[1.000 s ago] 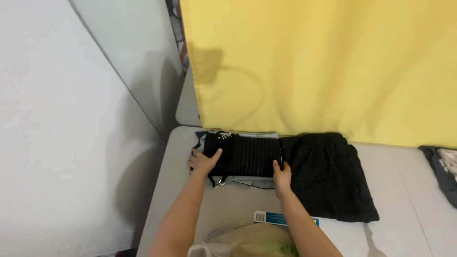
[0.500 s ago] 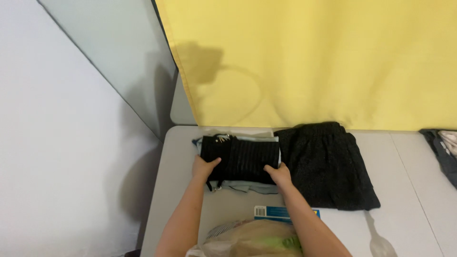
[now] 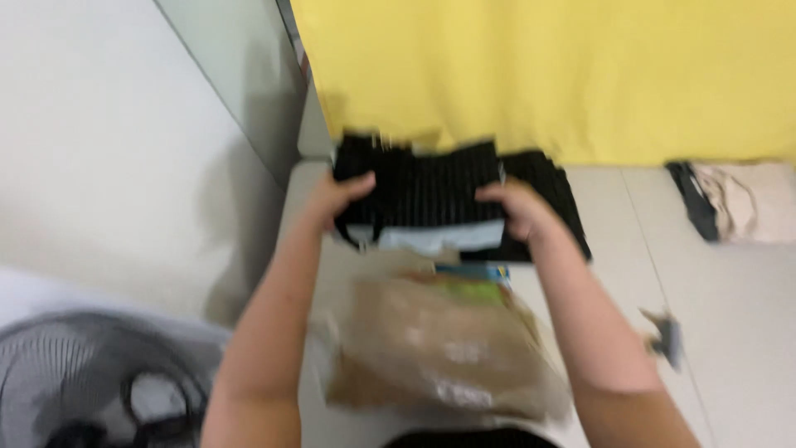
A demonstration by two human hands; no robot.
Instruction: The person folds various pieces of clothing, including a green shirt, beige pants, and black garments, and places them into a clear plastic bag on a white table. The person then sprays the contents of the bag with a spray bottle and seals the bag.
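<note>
The left hand [image 3: 336,197] and the right hand [image 3: 516,209] each grip one end of a folded black ribbed garment [image 3: 423,192], fingers curled over its edges, so both hands are closed on the cloth. The garment is held at the far left part of the pale grey table [image 3: 721,323], in front of a yellow curtain [image 3: 564,75]; a light grey folded layer [image 3: 435,238] shows along its lower edge (whether this is part of the same garment cannot be told). A second black garment [image 3: 554,199] lies flat on the table just behind and to the right of the held one, partly hidden by the right hand. Nearer the person, between the forearms, rests a translucent plastic bag [image 3: 439,348] with brownish contents, and a blue-edged packet [image 3: 473,271] shows just beyond it. A dark and beige cloth bundle [image 3: 734,211] lies well apart at the right. A small dark clip-like object [image 3: 666,334] sits beside the right forearm. A fan guard [image 3: 83,382] is visible at lower left, off the table. The picture is motion-blurred.
</note>
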